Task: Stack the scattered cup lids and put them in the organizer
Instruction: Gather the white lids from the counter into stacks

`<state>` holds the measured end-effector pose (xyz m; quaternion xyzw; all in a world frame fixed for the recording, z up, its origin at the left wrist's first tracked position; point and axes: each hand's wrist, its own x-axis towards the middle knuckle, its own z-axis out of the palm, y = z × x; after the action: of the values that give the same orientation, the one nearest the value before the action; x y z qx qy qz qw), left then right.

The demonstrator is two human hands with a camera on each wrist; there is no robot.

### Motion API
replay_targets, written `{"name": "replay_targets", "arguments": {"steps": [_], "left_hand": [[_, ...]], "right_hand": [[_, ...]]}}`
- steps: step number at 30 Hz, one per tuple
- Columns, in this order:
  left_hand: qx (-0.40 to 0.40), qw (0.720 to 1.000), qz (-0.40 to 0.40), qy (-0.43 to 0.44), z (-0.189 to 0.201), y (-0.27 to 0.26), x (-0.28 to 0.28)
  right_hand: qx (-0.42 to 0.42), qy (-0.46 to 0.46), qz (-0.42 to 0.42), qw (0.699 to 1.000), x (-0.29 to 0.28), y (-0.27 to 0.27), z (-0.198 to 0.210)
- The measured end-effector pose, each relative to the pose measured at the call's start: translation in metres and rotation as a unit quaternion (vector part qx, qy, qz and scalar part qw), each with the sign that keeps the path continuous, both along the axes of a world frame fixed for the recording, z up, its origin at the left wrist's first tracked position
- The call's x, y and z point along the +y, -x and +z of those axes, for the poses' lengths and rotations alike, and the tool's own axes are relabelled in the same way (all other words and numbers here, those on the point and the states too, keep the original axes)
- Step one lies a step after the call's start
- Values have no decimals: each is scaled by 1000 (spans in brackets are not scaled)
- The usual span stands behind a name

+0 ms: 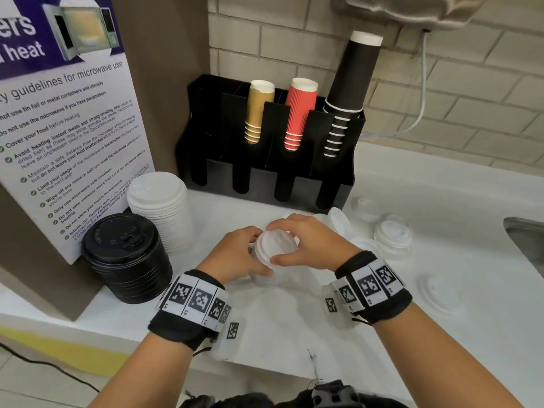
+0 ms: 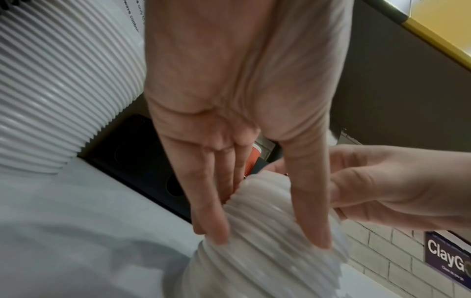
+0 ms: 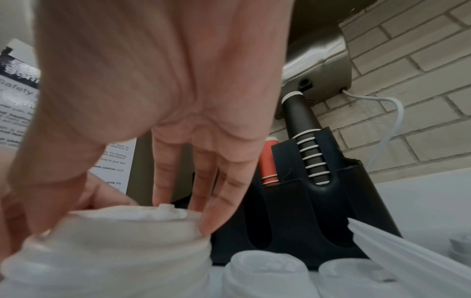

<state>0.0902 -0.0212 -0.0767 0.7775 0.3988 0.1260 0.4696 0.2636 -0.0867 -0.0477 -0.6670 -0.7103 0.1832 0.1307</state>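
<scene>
At the near middle of the white worktop (image 1: pixel 294 331) we see one translucent white lid stack (image 1: pixel 275 251), held between both hands. The left hand (image 1: pixel 235 257) grips its left side: in the left wrist view the fingers (image 2: pixel 216 217) and thumb lie along the ribbed side of the stack, pressing it from two sides. The right hand (image 1: pixel 306 245) is arched over the top, thumb at the near rim and fingers at the far rim, pinching the uppermost lid; the right wrist view shows the fingertips (image 3: pixel 216 219) against its edge. Both wrists wear black bands with square markers.

To the left stand two tall stacks: one of black lids (image 1: pixel 126 260), nearer, and one of white lids (image 1: pixel 160 210) just behind it, touching or nearly so. To the right we count about six loose lids (image 1: pixel 393 237), some in short piles, one flat lid (image 1: pixel 440 294) nearest; they are faint against the worktop, so the count is uncertain. A sink edge (image 1: pixel 524 240) shows at far right.

Behind the hands stands one black organizer (image 1: pixel 265 160) against the brick wall. Its four front slots look dark; we cannot tell their contents. The back row holds three cup stacks: gold cups (image 1: pixel 257 110), red cups (image 1: pixel 300 113) and black cups (image 1: pixel 350 89). A microwave notice (image 1: pixel 64 119) stands far left.
</scene>
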Motion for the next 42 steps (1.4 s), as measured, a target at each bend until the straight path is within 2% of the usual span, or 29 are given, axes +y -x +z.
{"name": "replay_targets", "arguments": {"steps": [11,18,21,32,42], "left_hand": [[-30,999,-25,31,0,3,-1],[-8,999,7,33,5,13,11],[-14,999,7,41,6,12,11],[-36,999,-20,24,2,6,8],[-5,1000,-17,5,-2,3,9]], "right_hand": [[-63,12,19,998,7,14,8],[68,-22,-39,997,-3,-8,10],[88,-29,-50,994,-6,-14,12],[15,2,-17,1000,1,0,4],[17,38,-8,999,1,-2,1]]}}
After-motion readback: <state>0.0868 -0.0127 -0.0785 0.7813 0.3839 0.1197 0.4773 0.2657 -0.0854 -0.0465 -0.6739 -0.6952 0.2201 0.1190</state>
